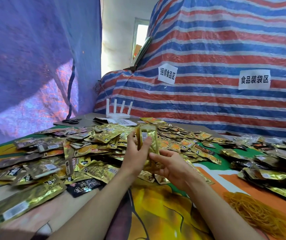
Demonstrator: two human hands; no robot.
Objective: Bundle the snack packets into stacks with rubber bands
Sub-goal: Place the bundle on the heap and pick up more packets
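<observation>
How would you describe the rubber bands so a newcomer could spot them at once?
Start at the table strewn with gold snack packets. At its near right edge, on orange cloth, the rubber bands lie: a tangle of thin yellowish loops, unlike the flat packets.

Daylight enters through the overexposed rear window (141, 34). A bright patch glows through the blue tarp (35, 101). Glare marks the gold packets (93, 144). Wide-angle distortion bends the edges, and the lower-left corner is blurred.

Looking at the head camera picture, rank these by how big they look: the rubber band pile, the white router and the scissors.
1. Rubber band pile: the largest, though it is also nearest the camera.
2. Router.
3. Scissors: the smallest. Router and scissors both sit far back.
</observation>
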